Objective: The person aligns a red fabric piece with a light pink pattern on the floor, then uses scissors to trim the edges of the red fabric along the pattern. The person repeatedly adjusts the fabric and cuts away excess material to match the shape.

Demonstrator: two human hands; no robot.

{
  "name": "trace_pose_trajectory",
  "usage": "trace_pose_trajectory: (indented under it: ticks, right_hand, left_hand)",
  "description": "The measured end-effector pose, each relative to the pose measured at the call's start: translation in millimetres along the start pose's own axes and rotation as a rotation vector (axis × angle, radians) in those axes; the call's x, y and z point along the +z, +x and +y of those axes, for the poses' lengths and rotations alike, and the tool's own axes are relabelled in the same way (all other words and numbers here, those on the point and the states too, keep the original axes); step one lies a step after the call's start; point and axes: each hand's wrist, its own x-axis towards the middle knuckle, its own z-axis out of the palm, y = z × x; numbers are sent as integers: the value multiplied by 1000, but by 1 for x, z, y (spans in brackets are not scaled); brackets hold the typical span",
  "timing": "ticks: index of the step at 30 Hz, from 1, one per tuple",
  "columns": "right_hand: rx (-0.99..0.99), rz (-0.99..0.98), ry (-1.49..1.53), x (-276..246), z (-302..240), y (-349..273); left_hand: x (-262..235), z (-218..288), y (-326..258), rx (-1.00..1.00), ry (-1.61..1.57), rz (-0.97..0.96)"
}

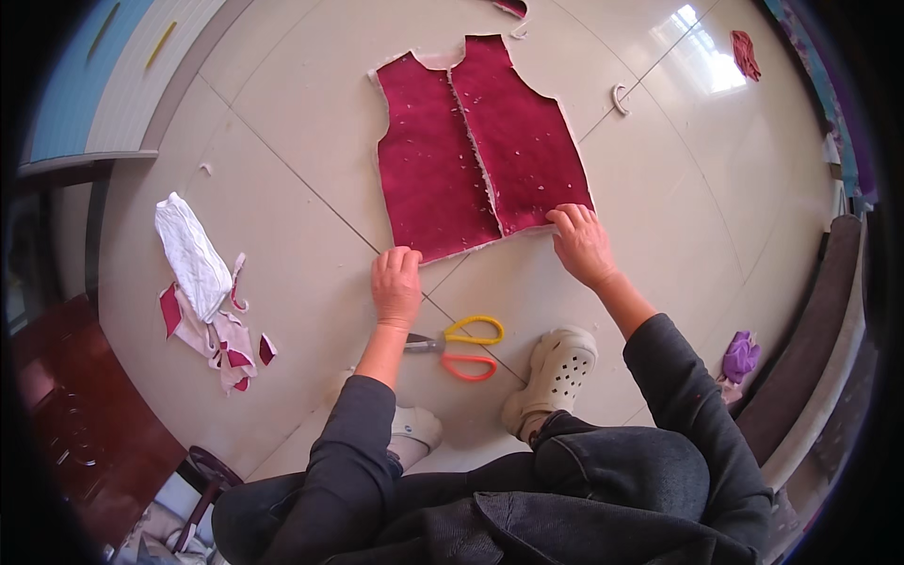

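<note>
A dark red, vest-shaped piece of cloth (428,155) lies spread on the tiled floor, with armholes, a neckline and a pale fuzzy seam down its middle. White fluff dots its surface. At its lower left corner my left hand (395,281) pinches the hem. My right hand (584,247) has closed on the lower right corner, fingers over the edge. Scissors (444,345) with one yellow and one orange-red handle rest on the floor between my hands and feet; my left wrist partly covers their blades.
On the left lie a white folded cloth (193,250) and red-and-pale fabric scraps (231,348). My beige clogs (557,372) stand close below. A purple bundle (741,356) and a brown sofa edge (800,320) are at right, a reddish cloth (744,55) far right, a cabinet (104,75) far left.
</note>
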Motion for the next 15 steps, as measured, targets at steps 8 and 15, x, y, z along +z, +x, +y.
trace_pose_trajectory:
  ticks: [8,15]
  right_hand:
    - [42,-76,10,5,10,2]
    - [-36,22,97,-11,-12,16]
  left_hand:
    - [-10,-3,10,63,5,21]
    - [-4,-13,43,-414,-434,164]
